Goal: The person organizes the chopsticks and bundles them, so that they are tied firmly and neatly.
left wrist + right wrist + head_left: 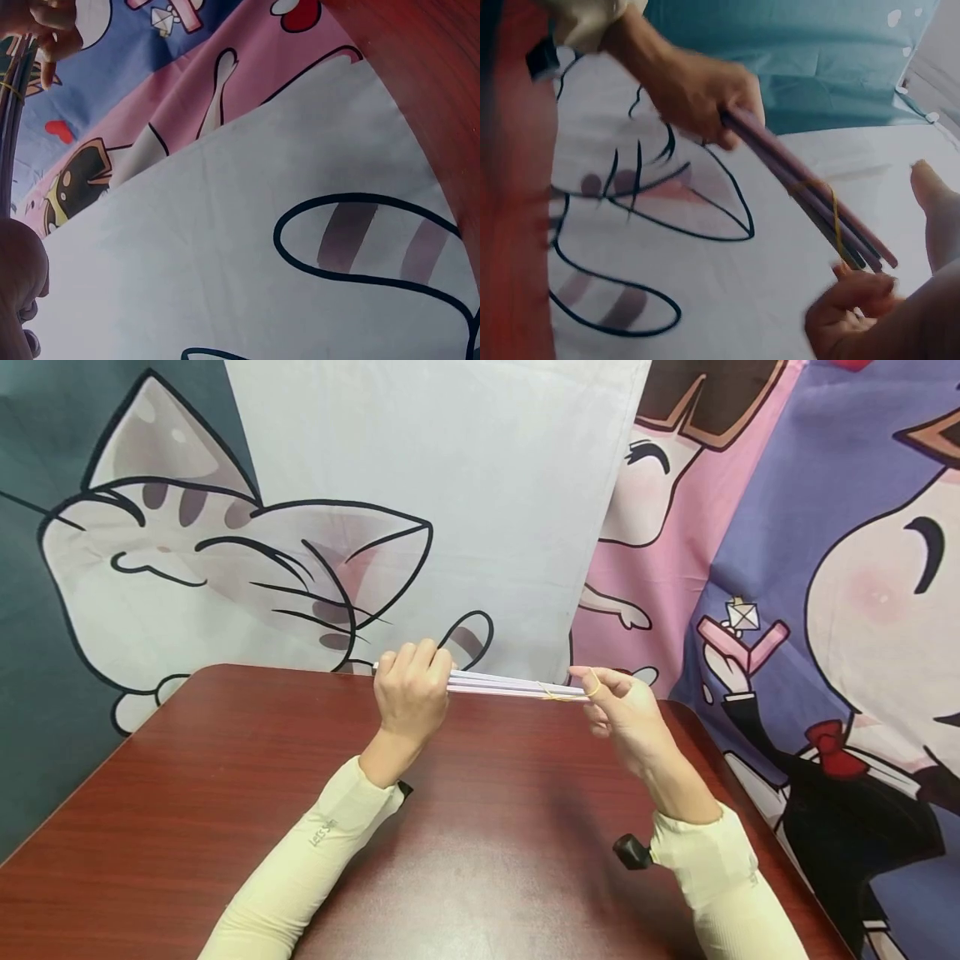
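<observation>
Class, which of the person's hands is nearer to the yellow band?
Right. The right hand touches the yellow band, which is caught on its fingers; the left hand grips the sticks farther along, apart from the band.

In the head view's centre, the left hand (412,689) hides part of the sticks (510,683); the bottom edge crops the table (465,877).

The bundle of sticks (495,683) extends sideways above the surface (450,827), with the left hand (412,689) around its left end and the right hand (628,714) just beside its right end. The elastic band (557,697) encircles the bundle near the right end and reaches the right hand. The backdrop (510,485) hangs behind the surface.
</observation>
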The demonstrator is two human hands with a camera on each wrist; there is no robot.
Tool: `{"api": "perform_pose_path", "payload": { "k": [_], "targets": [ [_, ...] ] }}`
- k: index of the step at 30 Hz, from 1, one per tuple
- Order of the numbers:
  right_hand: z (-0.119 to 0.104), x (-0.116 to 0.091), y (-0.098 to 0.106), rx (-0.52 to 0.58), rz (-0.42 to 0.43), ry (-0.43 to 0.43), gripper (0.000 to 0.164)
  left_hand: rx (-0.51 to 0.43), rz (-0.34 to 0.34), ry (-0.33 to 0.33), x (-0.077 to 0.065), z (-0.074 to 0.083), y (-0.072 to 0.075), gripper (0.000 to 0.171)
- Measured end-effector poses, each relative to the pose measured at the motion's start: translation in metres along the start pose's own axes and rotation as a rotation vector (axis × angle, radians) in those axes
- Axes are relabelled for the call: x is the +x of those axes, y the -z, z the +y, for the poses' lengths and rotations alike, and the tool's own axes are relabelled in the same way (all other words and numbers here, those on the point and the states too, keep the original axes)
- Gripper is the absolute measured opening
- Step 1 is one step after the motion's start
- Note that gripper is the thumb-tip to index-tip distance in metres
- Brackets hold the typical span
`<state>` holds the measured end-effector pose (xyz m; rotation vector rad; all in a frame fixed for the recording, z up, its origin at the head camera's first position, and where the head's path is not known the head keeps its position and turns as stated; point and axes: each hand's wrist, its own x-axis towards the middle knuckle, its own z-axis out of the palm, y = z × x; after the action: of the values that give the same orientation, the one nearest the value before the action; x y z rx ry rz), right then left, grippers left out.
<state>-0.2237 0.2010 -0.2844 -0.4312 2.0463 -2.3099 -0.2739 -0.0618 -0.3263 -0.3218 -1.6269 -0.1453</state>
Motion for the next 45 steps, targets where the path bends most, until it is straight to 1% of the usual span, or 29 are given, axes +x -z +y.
{"api": "perform_pose_path", "payload": {
  "k": [3, 4, 6, 8, 10, 13, 15, 17, 20, 24, 27, 31, 33, 35, 37, 41, 43, 45],
  "targets": [
    [-0.008, 0.013, 0.006, -0.172, -0.104, 0.003, 0.013, 0.016, 0.015, -0.007, 0.001, 0.0, 0.001, 0.028],
    [-0.011, 0.017, 0.007, -0.251, -0.132, 0.001, 0.015, 0.02, 0.019, -0.008, 0.002, 0.0, 0.001, 0.028],
    [-0.021, 0.026, 0.01, -0.411, -0.184, -0.02, 0.023, 0.03, 0.027, -0.009, 0.003, -0.002, 0.001, 0.029],
    [-0.031, 0.035, 0.011, -0.527, -0.236, -0.055, 0.033, 0.038, 0.033, -0.004, 0.004, -0.004, 0.001, 0.029],
    [-0.039, 0.043, 0.011, -0.615, -0.277, -0.088, 0.039, 0.041, 0.036, 0.002, 0.005, -0.007, 0.001, 0.029],
    [-0.047, 0.051, 0.007, -0.702, -0.334, -0.11, 0.037, 0.049, 0.037, -0.003, 0.005, -0.009, 0.001, 0.028],
    [-0.049, 0.054, 0.002, -0.785, -0.357, -0.087, 0.035, 0.054, 0.034, -0.011, 0.005, -0.008, 0.001, 0.028],
    [-0.052, 0.056, -0.006, -0.87, -0.375, -0.047, 0.034, 0.06, 0.029, -0.019, 0.005, -0.008, 0.002, 0.028],
    [-0.053, 0.058, -0.018, -0.945, -0.389, -0.002, 0.029, 0.065, 0.026, -0.019, 0.005, -0.007, 0.002, 0.028],
    [-0.051, 0.055, -0.032, -0.957, -0.388, 0.001, 0.023, 0.058, 0.031, -0.03, 0.005, -0.006, 0.004, 0.028],
    [-0.049, 0.052, -0.039, -0.915, -0.327, 0.014, 0.022, 0.045, 0.039, -0.025, 0.005, -0.006, 0.005, 0.028],
    [-0.044, 0.048, -0.043, -0.835, -0.229, 0.059, 0.026, 0.048, 0.046, 0.002, 0.006, -0.008, 0.006, 0.027],
    [-0.041, 0.047, -0.044, -0.818, -0.208, 0.086, 0.029, 0.058, 0.044, 0.009, 0.006, -0.009, 0.006, 0.028],
    [-0.038, 0.045, -0.044, -0.814, -0.21, 0.121, 0.032, 0.064, 0.043, 0.012, 0.006, -0.009, 0.006, 0.028],
    [-0.036, 0.044, -0.044, -0.812, -0.21, 0.16, 0.033, 0.065, 0.043, 0.02, 0.005, -0.009, 0.006, 0.029],
    [-0.03, 0.043, -0.041, -0.789, -0.226, 0.265, 0.027, 0.064, 0.035, 0.021, 0.005, -0.008, 0.006, 0.03],
    [-0.026, 0.043, -0.039, -0.787, -0.237, 0.345, 0.027, 0.063, 0.025, 0.013, 0.005, -0.008, 0.007, 0.031],
    [-0.022, 0.042, -0.037, -0.789, -0.241, 0.438, 0.033, 0.059, 0.012, 0.004, 0.006, -0.008, 0.007, 0.031]
  ]
}}
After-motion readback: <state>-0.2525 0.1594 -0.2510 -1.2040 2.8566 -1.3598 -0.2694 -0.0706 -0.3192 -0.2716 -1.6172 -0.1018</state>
